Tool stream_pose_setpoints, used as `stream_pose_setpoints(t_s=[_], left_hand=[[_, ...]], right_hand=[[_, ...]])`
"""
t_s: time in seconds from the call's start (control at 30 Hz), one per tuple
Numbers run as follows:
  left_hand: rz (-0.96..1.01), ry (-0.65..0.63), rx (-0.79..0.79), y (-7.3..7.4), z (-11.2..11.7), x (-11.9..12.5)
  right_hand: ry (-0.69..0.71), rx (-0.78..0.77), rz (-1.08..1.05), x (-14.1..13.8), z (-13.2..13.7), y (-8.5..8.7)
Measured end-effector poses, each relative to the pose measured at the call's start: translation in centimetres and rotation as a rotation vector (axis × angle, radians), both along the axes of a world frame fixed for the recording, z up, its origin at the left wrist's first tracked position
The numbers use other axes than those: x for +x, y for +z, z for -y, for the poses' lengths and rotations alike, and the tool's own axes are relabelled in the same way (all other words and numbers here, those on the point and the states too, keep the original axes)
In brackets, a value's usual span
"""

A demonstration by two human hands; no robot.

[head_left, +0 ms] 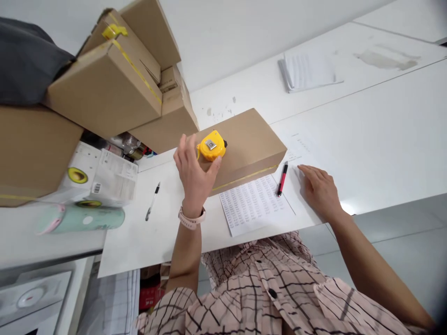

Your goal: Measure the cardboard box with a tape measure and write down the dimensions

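My left hand (195, 174), a pink watch band (191, 218) at its wrist, is curled at the left end of a closed cardboard box (249, 135). Its thumb and fingers are around a yellow tape measure (212, 146) on the box top; the thumb meets its lower edge. No drawn-out tape shows. My right hand (320, 190) rests on the white table, fingers stretched out and holding nothing. A red and black pen (282, 179) lies between that hand and the box. Under the box's near side is a printed sheet (253, 207), partly covered.
Stacked cardboard boxes (108, 88) rise at the left. Below them are an avocado-printed package (111, 179) and a mint-green bottle (87, 218). Another pen (152, 202) lies left of my left arm. Papers (309, 72) lie at the back of the table (377, 139).
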State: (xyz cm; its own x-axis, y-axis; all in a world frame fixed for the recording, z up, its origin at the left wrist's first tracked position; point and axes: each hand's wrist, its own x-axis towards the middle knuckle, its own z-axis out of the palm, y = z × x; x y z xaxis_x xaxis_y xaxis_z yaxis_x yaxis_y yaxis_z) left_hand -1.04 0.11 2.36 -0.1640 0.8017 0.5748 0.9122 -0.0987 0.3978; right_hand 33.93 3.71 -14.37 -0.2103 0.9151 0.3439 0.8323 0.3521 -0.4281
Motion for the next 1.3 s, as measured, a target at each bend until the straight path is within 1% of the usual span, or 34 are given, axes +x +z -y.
stream_pose_setpoints(t_s=[0.13, 0.2, 0.27, 0.33, 0.37, 0.4, 0.43, 0.47, 0.5, 0.53, 0.57, 0.6, 0.63, 0.67, 0.77, 0.87, 0.93, 1.03, 1.1, 1.13, 1.2, 1.3], left_hand=[[0.078, -0.008, -0.204, -0.3, -2.2, -0.3], [0.066, 0.013, -0.253, -0.2, -2.7, 0.1], [0.053, 0.037, -0.255, 0.2, -2.8, 0.5], [0.085, 0.043, -0.203, 0.7, -2.1, 1.2], [0.131, 0.016, -0.175, 1.0, -1.3, 1.6], [0.195, -0.042, -0.158, 1.2, -0.3, 2.2], [0.275, -0.135, -0.157, 1.4, 0.9, 2.7], [0.368, -0.263, -0.202, 1.5, 2.2, 3.3], [0.451, -0.4, -0.259, 1.4, 3.5, 3.9], [0.518, -0.514, -0.313, 1.2, 4.6, 4.5], [0.565, -0.583, -0.356, 1.0, 5.7, 5.0], [0.596, -0.62, -0.387, 0.6, 6.5, 5.4], [0.614, -0.625, -0.407, 0.2, 7.1, 5.6], [0.628, -0.612, -0.418, -0.1, 7.5, 5.8], [0.669, -0.581, -0.431, -0.9, 8.1, 5.2], [0.732, -0.537, -0.383, -0.7, 8.2, 3.2], [0.766, -0.448, -0.306, -0.2, 8.1, 0.8], [0.789, -0.228, -0.145, 0.8, 7.3, -3.8], [0.836, -0.084, -0.054, 1.1, 6.4, -6.9], [0.863, -0.034, -0.024, 1.2, 5.9, -8.3], [0.91, 0.031, 0.007, 1.0, 5.1, -10.6], [0.94, 0.077, 0.007, 0.1, 4.5, -12.3]], right_hand=[[0.022, 0.008, -0.027, 0.3, -0.5, -0.6], [0.033, 0.021, -0.042, 0.4, -0.6, -0.7], [0.019, 0.044, -0.076, 0.2, -0.4, -0.4], [-0.065, 0.115, -0.16, -0.4, 0.3, 0.7], [-0.12, 0.149, -0.234, -0.9, 0.9, 1.6], [-0.177, 0.178, -0.334, -1.5, 1.6, 2.7], [-0.201, 0.158, -0.45, -2.2, 2.4, 4.1], [-0.179, 0.068, -0.595, -3.0, 3.2, 5.5], [-0.117, -0.057, -0.742, -3.8, 4.0, 6.9], [-0.003, -0.234, -0.855, -4.6, 4.8, 8.3], [0.118, -0.383, -0.944, -5.4, 5.5, 9.6], [0.214, -0.494, -0.999, -6.0, 6.0, 10.6], [0.291, -0.579, -1.024, -6.5, 6.3, 11.4], [0.334, -0.625, -1.033, -7.0, 6.5, 12.0], [0.351, -0.663, -1.02, -7.8, 6.2, 12.8], [0.335, -0.669, -1.031, -8.0, 4.1, 13.2], [0.271, -0.613, -1.074, -7.9, 1.6, 13.8], [0.156, -0.425, -1.198, -7.8, -3.3, 14.7], [0.105, -0.377, -1.239, -7.9, -6.6, 15.0], [0.084, -0.357, -1.248, -8.2, -8.1, 15.0], [0.069, -0.367, -1.239, -8.9, -10.6, 14.9], [0.054, -0.41, -1.18, -10.2, -12.6, 14.5]])
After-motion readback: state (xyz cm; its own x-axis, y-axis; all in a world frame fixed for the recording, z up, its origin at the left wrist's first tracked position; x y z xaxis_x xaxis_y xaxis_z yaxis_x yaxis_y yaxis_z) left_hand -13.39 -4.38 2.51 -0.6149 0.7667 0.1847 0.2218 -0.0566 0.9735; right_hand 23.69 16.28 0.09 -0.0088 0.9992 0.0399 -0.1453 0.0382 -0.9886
